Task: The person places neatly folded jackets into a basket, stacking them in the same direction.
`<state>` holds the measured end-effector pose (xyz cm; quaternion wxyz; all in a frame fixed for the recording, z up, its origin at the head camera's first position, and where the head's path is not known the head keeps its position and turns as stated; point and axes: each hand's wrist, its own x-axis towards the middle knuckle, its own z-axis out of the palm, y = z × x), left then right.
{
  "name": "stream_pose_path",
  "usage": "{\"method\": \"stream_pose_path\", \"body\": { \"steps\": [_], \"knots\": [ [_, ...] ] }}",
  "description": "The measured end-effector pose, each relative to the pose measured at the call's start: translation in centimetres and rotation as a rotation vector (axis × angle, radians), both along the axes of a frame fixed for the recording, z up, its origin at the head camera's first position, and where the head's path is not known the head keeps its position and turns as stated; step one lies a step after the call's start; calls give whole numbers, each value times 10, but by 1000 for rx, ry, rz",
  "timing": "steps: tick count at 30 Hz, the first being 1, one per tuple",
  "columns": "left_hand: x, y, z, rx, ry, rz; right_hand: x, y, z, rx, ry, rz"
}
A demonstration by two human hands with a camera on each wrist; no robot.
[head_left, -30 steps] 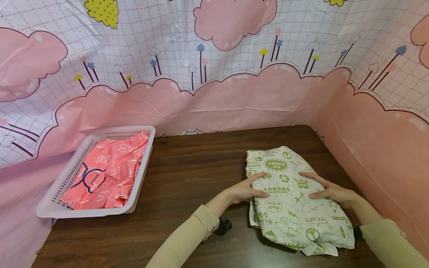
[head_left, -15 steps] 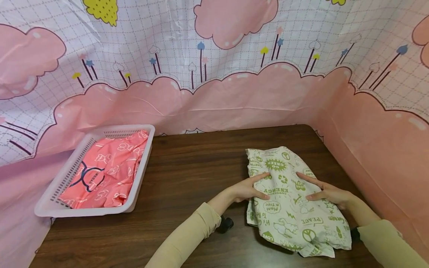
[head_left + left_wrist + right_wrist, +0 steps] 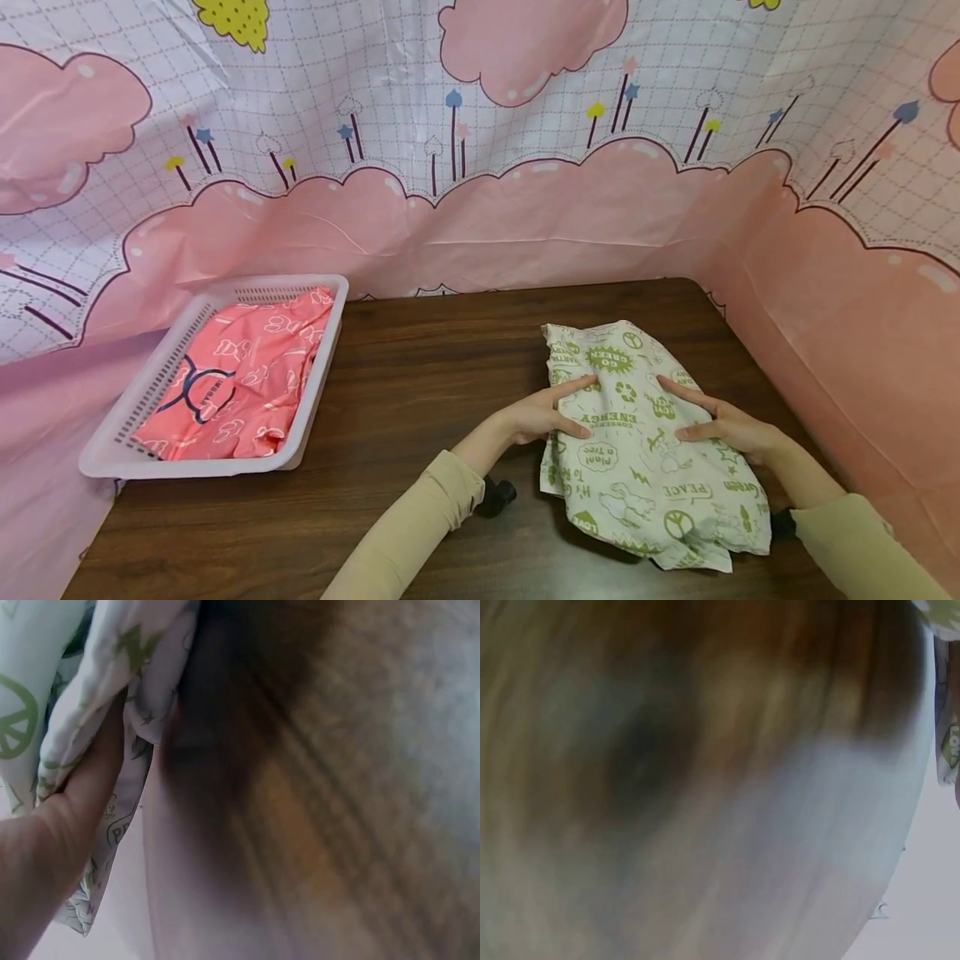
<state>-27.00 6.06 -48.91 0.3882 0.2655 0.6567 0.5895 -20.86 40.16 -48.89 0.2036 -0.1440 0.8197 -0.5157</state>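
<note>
A folded white cloth with green print [image 3: 637,467] is held between both hands at the right of the table in the head view. My left hand [image 3: 528,415] grips its left edge, with thumb and index finger spread over the top and the other fingers hidden underneath. On the opposite edge my right hand [image 3: 738,429] grips it in the same way. In the left wrist view the left hand [image 3: 71,810] reaches into the layers of the white cloth [image 3: 19,712]. The right wrist view is mostly blurred, with a bit of the cloth [image 3: 949,754] at its right edge.
A white plastic basket [image 3: 315,400] stands at the left of the dark wooden table [image 3: 427,375], holding a folded pink cloth [image 3: 255,367] with white print. Printed curtain [image 3: 480,225] hangs behind the table and along its sides. A small black object [image 3: 495,497] shows beside the left wrist.
Both hands have carried the white cloth slightly to the left, its lower right corner shifting most. The grip looks the same, and the basket has stayed put.
</note>
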Motion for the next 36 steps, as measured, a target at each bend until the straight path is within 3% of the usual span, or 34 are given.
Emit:
{"method": "stream_pose_path", "body": {
  "steps": [8,20,25,36],
  "knots": [
    [5,-20,22,74,9,2,-1,-18,20,-171,-13,69],
    [9,-66,75,130,62,30,-9,-60,66,-280,-46,97],
    [7,-89,93,106,106,48,-13,-83,82,-391,-159,100],
    [-4,-143,122,95,164,123,-33,-144,107,-442,-173,78]
  ]
}}
